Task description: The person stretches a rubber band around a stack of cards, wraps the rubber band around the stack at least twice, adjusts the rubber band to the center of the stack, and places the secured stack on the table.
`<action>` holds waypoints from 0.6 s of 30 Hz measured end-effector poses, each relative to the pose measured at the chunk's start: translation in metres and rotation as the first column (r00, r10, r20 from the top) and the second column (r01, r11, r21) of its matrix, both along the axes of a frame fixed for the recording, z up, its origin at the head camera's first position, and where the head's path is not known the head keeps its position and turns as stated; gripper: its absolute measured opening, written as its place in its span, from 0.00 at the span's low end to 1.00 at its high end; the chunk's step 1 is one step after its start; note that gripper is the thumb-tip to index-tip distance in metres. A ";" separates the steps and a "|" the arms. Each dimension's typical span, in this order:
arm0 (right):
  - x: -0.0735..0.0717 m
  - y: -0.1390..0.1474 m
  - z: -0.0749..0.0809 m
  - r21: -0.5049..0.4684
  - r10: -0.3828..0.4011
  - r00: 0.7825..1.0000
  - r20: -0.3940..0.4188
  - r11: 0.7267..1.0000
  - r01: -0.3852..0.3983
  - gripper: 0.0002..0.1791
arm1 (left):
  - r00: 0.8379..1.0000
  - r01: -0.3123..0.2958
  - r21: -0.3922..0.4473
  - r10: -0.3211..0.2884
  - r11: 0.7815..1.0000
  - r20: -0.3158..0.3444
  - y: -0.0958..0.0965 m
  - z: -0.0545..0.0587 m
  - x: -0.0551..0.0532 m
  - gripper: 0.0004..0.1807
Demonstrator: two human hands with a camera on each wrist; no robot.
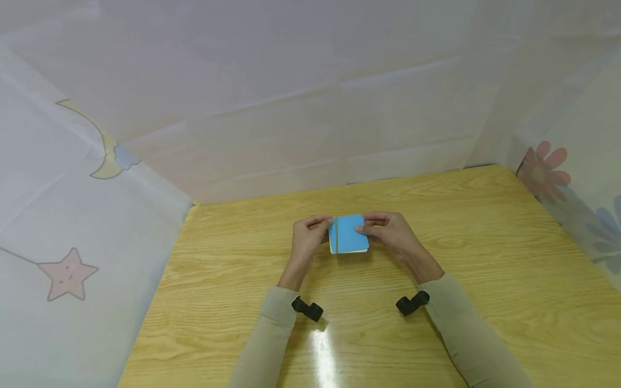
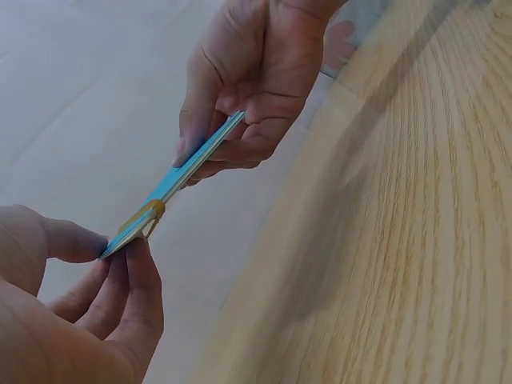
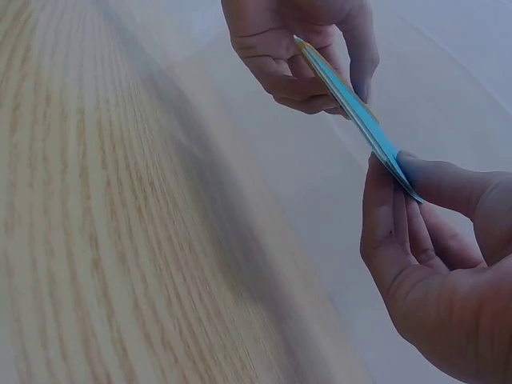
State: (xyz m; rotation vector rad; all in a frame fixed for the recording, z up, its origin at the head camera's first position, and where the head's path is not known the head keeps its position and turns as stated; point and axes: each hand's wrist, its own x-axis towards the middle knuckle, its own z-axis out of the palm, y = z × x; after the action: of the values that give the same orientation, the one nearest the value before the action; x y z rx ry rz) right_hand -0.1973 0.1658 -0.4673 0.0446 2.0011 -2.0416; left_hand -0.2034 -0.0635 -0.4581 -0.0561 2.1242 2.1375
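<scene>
A thin stack of square blue-topped cards point(image 1: 352, 237) is held up above the table between both hands. Around it, near its left side, runs a yellowish rubber band point(image 1: 337, 240). My left hand point(image 1: 306, 237) pinches the left edge beside the band, thumb on the blue face and fingers behind. On the opposite edge, my right hand point(image 1: 395, 234) pinches the stack the same way. Seen nearly edge-on in the left wrist view, the cards point(image 2: 196, 164) show pale layers under the blue one, and the band point(image 2: 154, 210) bulges away from the edge.
Below the hands spreads a wood-grain table point(image 1: 233, 302). A pale cloth backdrop point(image 1: 291, 118) stands behind it and at both sides, printed with a moon, a star and flowers. Black wrist cameras point(image 1: 308, 309) sit on both sleeves.
</scene>
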 end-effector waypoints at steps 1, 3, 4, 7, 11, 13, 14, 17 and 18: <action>0.000 0.000 0.000 -0.004 -0.004 1.000 0.001 1.000 0.004 0.32 | 1.000 0.002 0.003 -0.002 1.000 0.002 0.000 0.000 0.000 0.12; 0.000 0.000 0.000 -0.011 -0.012 1.000 0.001 1.000 0.012 0.31 | 1.000 0.009 0.004 -0.009 1.000 0.007 0.000 -0.001 0.001 0.12; 0.001 0.000 0.000 -0.011 -0.014 1.000 0.000 1.000 0.014 0.31 | 1.000 0.016 0.000 -0.016 1.000 0.007 0.000 -0.001 0.002 0.13; 0.001 0.000 0.001 -0.009 -0.019 1.000 -0.005 1.000 0.019 0.30 | 1.000 0.030 -0.008 -0.030 1.000 0.011 -0.001 -0.001 0.005 0.13; 0.000 0.000 0.001 -0.019 -0.032 0.999 0.001 0.999 0.032 0.30 | 1.000 0.028 -0.016 -0.027 0.999 0.010 -0.002 -0.001 0.007 0.12; 0.000 0.000 0.001 -0.026 -0.043 0.999 0.006 0.999 0.043 0.30 | 1.000 0.026 -0.028 -0.026 0.999 0.008 -0.002 -0.001 0.008 0.13; -0.001 0.000 0.001 -0.032 -0.053 0.999 0.010 0.998 0.054 0.30 | 1.000 0.030 -0.032 -0.029 0.999 0.009 -0.003 -0.001 0.009 0.13; -0.001 0.001 0.002 -0.037 -0.073 0.997 0.014 0.997 0.074 0.29 | 0.998 0.052 -0.040 -0.051 0.998 0.026 -0.004 -0.002 0.012 0.14; -0.001 0.001 0.002 -0.035 -0.079 0.997 0.015 0.996 0.080 0.30 | 0.997 0.062 -0.030 -0.061 0.998 0.038 -0.004 -0.003 0.013 0.14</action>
State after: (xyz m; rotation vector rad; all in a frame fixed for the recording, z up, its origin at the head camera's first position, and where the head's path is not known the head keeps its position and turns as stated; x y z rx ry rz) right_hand -0.1981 0.1669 -0.4650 0.1324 1.9849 -2.1186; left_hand -0.1907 -0.0677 -0.4608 -0.0318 2.1110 2.0529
